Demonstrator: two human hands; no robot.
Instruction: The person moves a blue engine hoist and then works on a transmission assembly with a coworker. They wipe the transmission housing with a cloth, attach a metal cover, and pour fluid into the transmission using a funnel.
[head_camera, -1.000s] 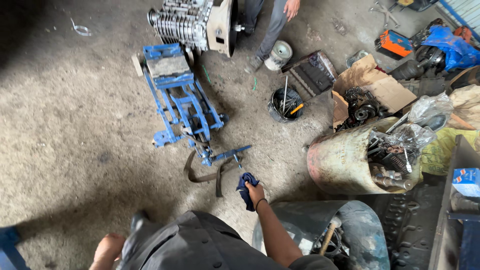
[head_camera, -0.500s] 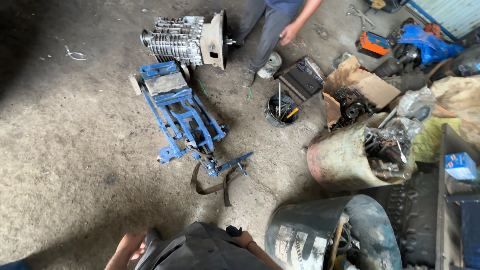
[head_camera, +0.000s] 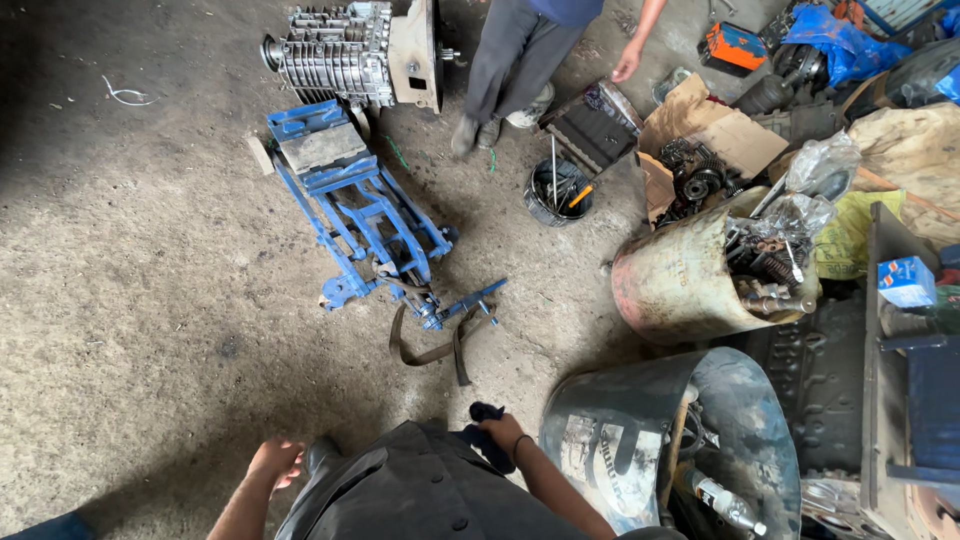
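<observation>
- We see a dark blue soft cloth rag (head_camera: 487, 428), matt.
- We see a blue painted steel jack (head_camera: 365, 215), scuffed.
- We see a rough grey concrete floor (head_camera: 140, 300).

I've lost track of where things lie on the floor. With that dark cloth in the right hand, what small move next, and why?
Probably step forward and reach the right hand down toward the blue jack. That hand already grips the dark cloth at the body, the left hand is empty, and the jack with its loose strap is the nearest thing ahead on the concrete floor.
</observation>
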